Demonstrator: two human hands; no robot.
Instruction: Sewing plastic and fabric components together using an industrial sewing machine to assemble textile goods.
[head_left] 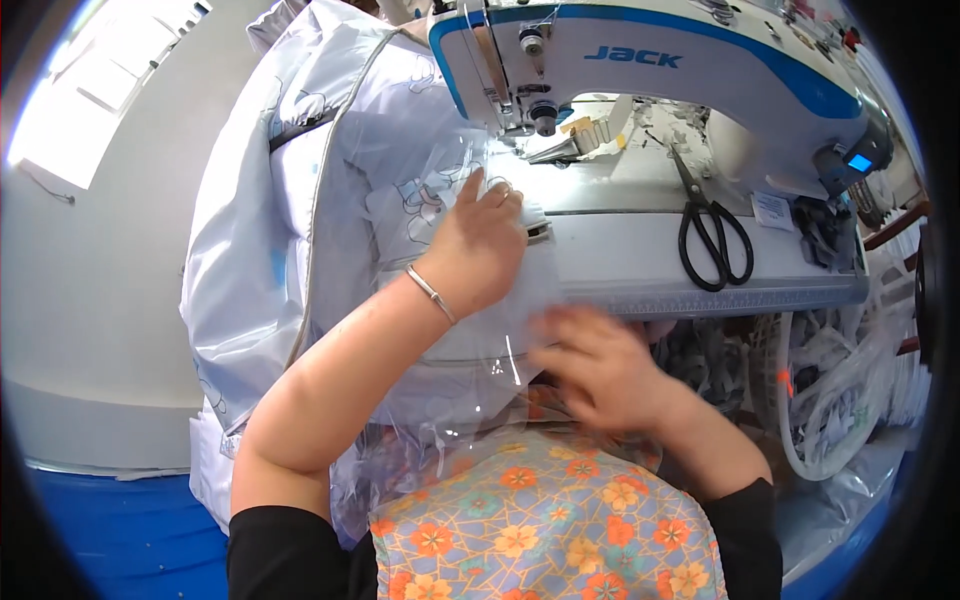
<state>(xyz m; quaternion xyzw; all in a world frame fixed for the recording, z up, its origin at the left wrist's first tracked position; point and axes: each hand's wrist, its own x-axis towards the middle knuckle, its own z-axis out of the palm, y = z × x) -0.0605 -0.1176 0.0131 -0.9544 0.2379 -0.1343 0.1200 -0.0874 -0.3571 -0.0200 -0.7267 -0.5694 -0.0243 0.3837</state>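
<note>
My left hand lies on a clear plastic sheet over pale printed fabric, just in front of the sewing machine's needle area. Its fingers are stretched toward the needle, the index apart from the others. By the table's front edge, at the sheet's right side, my right hand is smeared by motion. Whether those fingers hold any of the sheet cannot be made out. The white and blue sewing machine stands across the far side.
Black-handled scissors lie on the machine table, right of my hands. A metal folder attachment sits beside the needle. Bulky silvery-white fabric drapes at the left. Clear plastic hangs at the lower right.
</note>
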